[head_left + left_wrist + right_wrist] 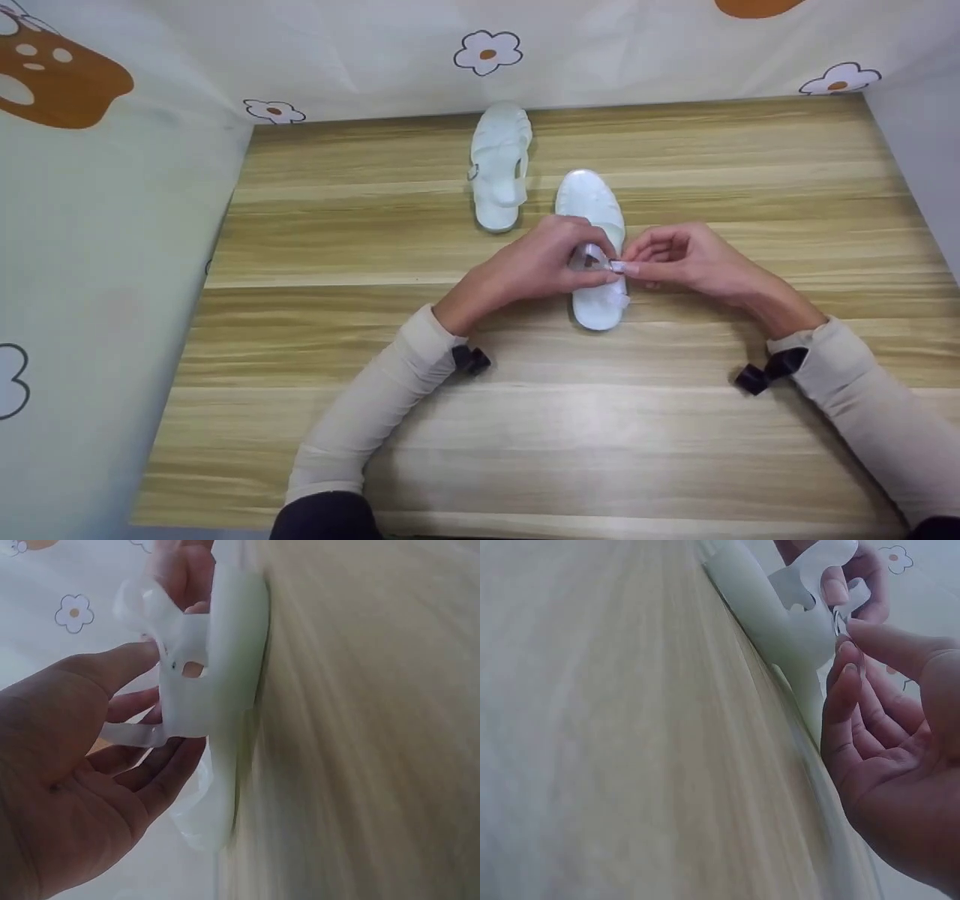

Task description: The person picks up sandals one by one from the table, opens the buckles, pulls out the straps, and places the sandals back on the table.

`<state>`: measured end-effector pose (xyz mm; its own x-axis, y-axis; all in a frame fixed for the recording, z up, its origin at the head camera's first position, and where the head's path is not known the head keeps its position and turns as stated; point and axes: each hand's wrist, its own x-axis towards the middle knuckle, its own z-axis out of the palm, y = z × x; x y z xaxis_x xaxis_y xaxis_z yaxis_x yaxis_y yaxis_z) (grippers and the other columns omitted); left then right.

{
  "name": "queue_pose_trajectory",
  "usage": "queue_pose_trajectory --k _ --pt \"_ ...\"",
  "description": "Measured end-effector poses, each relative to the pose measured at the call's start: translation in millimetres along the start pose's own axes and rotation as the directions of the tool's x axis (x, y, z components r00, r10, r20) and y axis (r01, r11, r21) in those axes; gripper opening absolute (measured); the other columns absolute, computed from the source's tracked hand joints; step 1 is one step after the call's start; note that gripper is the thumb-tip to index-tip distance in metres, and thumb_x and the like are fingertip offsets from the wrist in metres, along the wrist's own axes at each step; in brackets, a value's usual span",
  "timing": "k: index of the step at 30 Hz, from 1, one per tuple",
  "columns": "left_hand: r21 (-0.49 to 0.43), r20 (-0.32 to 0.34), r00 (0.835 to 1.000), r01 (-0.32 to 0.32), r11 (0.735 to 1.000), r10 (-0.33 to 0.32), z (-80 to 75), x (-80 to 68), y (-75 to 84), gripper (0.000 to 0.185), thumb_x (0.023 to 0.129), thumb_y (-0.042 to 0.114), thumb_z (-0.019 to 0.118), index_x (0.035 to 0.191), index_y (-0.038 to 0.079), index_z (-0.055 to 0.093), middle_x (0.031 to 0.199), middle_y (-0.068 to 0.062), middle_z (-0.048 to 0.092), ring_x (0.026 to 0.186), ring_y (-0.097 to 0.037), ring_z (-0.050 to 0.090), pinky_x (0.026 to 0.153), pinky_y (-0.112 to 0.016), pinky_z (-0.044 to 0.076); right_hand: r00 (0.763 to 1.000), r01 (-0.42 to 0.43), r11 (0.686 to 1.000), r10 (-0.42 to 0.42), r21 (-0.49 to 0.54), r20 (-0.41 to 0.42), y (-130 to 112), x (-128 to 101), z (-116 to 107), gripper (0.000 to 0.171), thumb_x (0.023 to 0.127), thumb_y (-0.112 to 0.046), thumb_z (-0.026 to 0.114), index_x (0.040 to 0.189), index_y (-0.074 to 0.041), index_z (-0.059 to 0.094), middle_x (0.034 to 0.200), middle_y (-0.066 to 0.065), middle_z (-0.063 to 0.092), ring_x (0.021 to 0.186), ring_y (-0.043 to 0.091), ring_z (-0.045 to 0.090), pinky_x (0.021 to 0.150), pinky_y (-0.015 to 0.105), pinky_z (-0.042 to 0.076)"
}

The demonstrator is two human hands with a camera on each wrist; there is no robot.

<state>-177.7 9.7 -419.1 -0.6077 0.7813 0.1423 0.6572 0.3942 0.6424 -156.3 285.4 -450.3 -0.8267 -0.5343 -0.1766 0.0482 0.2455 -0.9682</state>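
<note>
A white sandal [589, 196] lies sole down on the wooden table, its toe pointing away from me. My left hand [541, 259] reaches over it from the left and pinches the ankle strap [596, 253] between thumb and fingers. From the right, my right hand [694, 262] pinches the strap end beside a small metal buckle [837, 621]. In the left wrist view, the strap loops out between the fingers of my left hand. The fingertips of both hands meet close together over the sandal's right side and hide part of the strap.
A second white sandal [497, 161] lies farther back, left of the first, with its own buckle on the left side. Behind the wooden table [337, 217] hangs a pale cloth [375, 52] printed with flowers. Dark wrist mounts [757, 375] sit on both sleeves.
</note>
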Motion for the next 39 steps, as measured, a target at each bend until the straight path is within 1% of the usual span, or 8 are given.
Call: queue_pose_trajectory --k 3,6,10,16,25,30,35,39 --pt "0.0 0.013 0.999 0.046 0.999 -0.046 -1.9 -0.2 0.7 0.028 0.099 0.037 0.081 0.115 0.014 0.081 0.102 0.004 0.078 0.091 -0.011 0.063 0.084 -0.025 0.052 1.0 -0.024 1.0 0.024 0.003 0.006 0 0 -2 0.025 0.1 -0.016 0.08 0.113 0.004 0.073 0.098 0.005 0.078 0.083 0.009 0.074 0.074 0.027 0.066" --pt "0.001 0.007 0.999 0.051 0.999 -0.051 -1.4 0.1 1.5 0.027 0.1 0.036 0.08 0.113 0.013 0.081 0.1 0.004 0.078 0.09 -0.01 0.064 0.083 -0.024 0.052 0.999 -0.027 0.999 0.026 0.031 0.027 1 -1 -3 0.023 0.102 -0.015 0.077 0.111 0.005 0.072 0.097 0.004 0.077 0.082 0.01 0.073 0.074 0.027 0.065" --pt "0.006 -0.017 1.0 0.014 1.0 -0.013 0.7 0.8 2.3 0.024 0.1 0.032 0.08 0.111 0.011 0.082 0.1 0.003 0.08 0.092 -0.011 0.066 0.085 -0.025 0.053 0.999 0.005 0.998 -0.007 0.057 0.041 0 -1 -3 0.021 0.105 -0.012 0.072 0.111 0.009 0.071 0.097 0.005 0.077 0.082 0.012 0.071 0.075 0.027 0.064" --pt "0.019 -0.024 0.999 -0.04 0.999 0.041 4.0 2.8 1.8 0.023 0.101 0.029 0.079 0.111 0.008 0.082 0.102 -0.002 0.081 0.097 -0.015 0.069 0.091 -0.029 0.055 0.999 0.027 0.997 -0.029 0.076 0.037 1 -1 -2 0.02 0.105 -0.009 0.07 0.109 0.01 0.07 0.096 0.005 0.077 0.082 0.012 0.071 0.076 0.027 0.064" --pt "0.053 -0.017 0.997 -0.068 0.996 0.069 6.7 2.4 0.8 0.024 0.103 0.028 0.076 0.114 0.008 0.082 0.106 -0.005 0.078 0.099 -0.015 0.069 0.091 -0.027 0.056 0.997 0.036 0.993 -0.043 0.114 0.065 5 -1 -1 0.019 0.106 -0.006 0.068 0.105 0.013 0.067 0.093 0.005 0.078 0.085 0.012 0.074 0.08 0.028 0.065" --pt "0.061 -0.041 0.995 -0.091 0.994 0.094 7.9 1.5 -0.2 0.024 0.103 0.029 0.076 0.112 0.008 0.082 0.104 -0.004 0.078 0.096 -0.014 0.069 0.088 -0.026 0.056 0.998 0.032 0.993 -0.039 0.116 0.054 5 -1 1 0.019 0.106 -0.006 0.068 0.106 0.013 0.067 0.096 0.006 0.078 0.088 0.013 0.076 0.085 0.032 0.066" --pt "0.057 -0.057 0.993 -0.104 0.993 0.108 9.2 1.4 0.9 0.023 0.104 0.029 0.075 0.112 0.008 0.081 0.105 -0.003 0.078 0.096 -0.014 0.069 0.09 -0.026 0.056 0.998 0.038 0.993 -0.044 0.115 0.049 6 0 2 0.02 0.106 -0.006 0.068 0.106 0.013 0.067 0.095 0.007 0.078 0.087 0.014 0.076 0.081 0.032 0.066" --pt "0.063 -0.06 0.992 -0.105 0.992 0.109 9.0 1.5 0.9 0.024 0.104 0.03 0.076 0.112 0.009 0.082 0.105 -0.003 0.079 0.096 -0.013 0.069 0.089 -0.025 0.056 0.996 0.045 0.992 -0.054 0.12 0.068 6 1 1 0.019 0.106 -0.006 0.068 0.107 0.013 0.067 0.096 0.009 0.079 0.087 0.015 0.076 0.08 0.031 0.066"
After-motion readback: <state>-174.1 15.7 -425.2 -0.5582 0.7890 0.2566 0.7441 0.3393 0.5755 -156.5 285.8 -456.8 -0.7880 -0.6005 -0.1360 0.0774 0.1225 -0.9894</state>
